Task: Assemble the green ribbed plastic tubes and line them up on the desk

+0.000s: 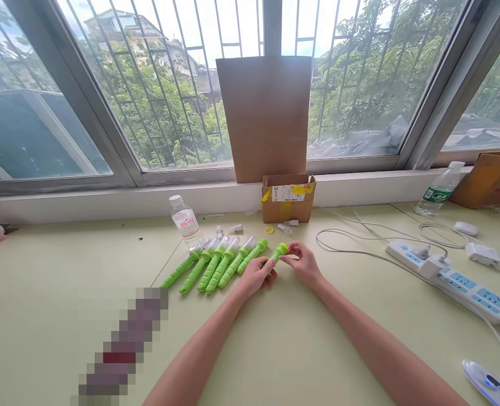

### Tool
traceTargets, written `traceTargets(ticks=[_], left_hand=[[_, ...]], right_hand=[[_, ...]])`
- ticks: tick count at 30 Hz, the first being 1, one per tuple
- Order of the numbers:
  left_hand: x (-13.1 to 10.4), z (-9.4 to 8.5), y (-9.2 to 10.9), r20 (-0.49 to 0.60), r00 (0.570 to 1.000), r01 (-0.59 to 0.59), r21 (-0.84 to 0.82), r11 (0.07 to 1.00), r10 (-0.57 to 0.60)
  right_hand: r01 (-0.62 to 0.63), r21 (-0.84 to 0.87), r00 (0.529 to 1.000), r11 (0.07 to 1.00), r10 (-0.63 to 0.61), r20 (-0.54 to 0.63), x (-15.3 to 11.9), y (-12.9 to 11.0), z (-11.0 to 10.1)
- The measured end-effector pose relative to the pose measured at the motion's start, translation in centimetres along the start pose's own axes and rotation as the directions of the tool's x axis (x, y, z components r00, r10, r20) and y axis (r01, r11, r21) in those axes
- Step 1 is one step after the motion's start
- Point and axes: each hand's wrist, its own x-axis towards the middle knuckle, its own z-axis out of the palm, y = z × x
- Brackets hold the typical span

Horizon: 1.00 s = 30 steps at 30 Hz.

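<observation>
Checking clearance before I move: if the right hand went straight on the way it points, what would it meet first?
Likely the green tube held in the left hand, near its yellow end. The right hand is right beside it; whether they already touch is hard to tell.

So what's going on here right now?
A person's left hand grips a green tube, while the right hand has its fingers at the tube's yellow-rimmed end. Left of it lies a row of other green tubes, most with clear tops. A loose yellow ring and a clear piece lie near the box.
</observation>
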Motion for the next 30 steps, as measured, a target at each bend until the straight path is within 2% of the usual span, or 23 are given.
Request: traceTargets(ticks=[8, 14, 20, 25, 30], left_hand=[[0.1, -0.4, 0.2, 0.019, 1.000, -0.017, 0.061, 0.998, 0.016], [0.0, -0.5, 0.4, 0.028, 1.000, 0.002, 0.039, 0.999, -0.003], [-0.2, -0.9, 0.6, 0.058, 0.998, 0.014, 0.011, 1.000, -0.015], [-0.1, -1.1, 0.5, 0.091, 0.994, 0.062, 0.005, 0.998, -0.062], [-0.3, -0.9, 0.6, 0.073, 0.997, -0.004, 0.104, 0.995, -0.003]], right_hand=[[0.008, -0.022, 1.000, 1.000, -0.008, -0.026, 0.1, 0.3, 0.0], [0.010, -0.008, 1.000, 1.000, -0.010, -0.027, -0.1, -0.1, 0.2], [0.033, 0.018, 0.999, 0.999, -0.034, 0.041, -0.2, -0.6, 0.1], [0.078, -0.003, 0.997, 0.997, -0.078, 0.008, -0.3, -0.1, 0.2], [0.106, -0.002, 0.994, 0.994, -0.106, -0.023, -0.4, 0.2, 0.5]])
